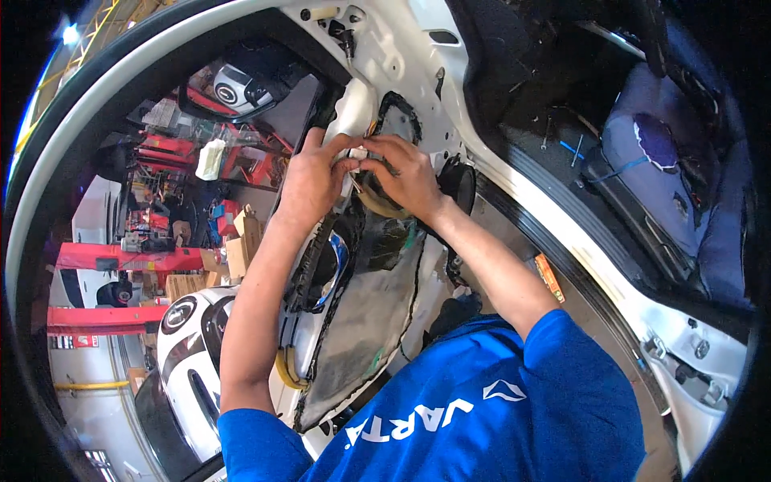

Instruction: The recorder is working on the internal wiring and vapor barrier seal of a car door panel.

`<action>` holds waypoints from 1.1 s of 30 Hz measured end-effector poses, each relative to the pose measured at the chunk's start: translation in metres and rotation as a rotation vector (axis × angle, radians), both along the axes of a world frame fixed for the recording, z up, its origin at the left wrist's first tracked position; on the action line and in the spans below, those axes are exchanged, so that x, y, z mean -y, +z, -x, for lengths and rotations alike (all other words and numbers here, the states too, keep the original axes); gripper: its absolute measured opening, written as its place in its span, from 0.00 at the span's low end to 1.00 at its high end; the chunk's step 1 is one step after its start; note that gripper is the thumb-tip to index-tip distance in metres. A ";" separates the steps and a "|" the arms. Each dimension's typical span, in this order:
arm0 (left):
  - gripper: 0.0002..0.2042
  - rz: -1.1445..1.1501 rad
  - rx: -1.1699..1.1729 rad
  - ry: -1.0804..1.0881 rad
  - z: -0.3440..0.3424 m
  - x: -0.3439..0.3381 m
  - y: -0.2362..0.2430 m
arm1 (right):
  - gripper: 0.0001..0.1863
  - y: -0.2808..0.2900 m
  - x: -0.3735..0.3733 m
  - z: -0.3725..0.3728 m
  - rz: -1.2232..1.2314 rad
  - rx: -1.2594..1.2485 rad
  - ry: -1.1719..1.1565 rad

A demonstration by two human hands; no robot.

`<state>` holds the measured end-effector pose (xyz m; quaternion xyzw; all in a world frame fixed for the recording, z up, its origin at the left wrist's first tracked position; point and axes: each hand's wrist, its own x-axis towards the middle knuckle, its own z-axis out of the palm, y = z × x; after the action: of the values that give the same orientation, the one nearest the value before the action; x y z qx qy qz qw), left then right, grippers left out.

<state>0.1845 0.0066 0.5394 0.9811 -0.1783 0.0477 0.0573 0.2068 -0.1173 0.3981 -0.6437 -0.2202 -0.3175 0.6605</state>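
Observation:
My left hand (312,178) and my right hand (411,178) meet fingertip to fingertip at the upper part of a white car door with its trim off. Both have closed fingers, pinching a small whitish piece (354,153) that looks like a wire connector, mostly covered by the fingers. Just above them is a bulky white part (356,108) with a few coloured wires at its lower end. A tan-sleeved wire bundle (379,202) curves below my right hand. Under my arms, a greyish plastic sheet (353,353) with black sealant edges covers the door panel.
The white door sill (554,209) runs along the right, with a dark seat (650,153) beyond it. A blue-handled tool (573,150) lies on the car floor. Left, through the window opening, are a white car (189,321), a red lift arm (128,257) and cardboard boxes (241,245).

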 end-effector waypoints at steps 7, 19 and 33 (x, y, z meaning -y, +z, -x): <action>0.13 0.005 -0.001 0.010 -0.002 0.005 0.001 | 0.11 0.002 -0.008 0.008 -0.143 -0.115 0.069; 0.15 -0.073 0.068 0.002 -0.006 0.007 -0.006 | 0.17 -0.012 -0.007 0.020 -0.261 -0.180 0.096; 0.49 -0.148 0.084 0.069 -0.013 0.022 -0.010 | 0.27 -0.078 0.027 0.056 0.007 -0.528 -0.077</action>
<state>0.1977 -0.0154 0.5297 0.9854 -0.1498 0.0772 -0.0247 0.1505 -0.1441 0.3205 -0.7144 -0.0169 -0.1626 0.6804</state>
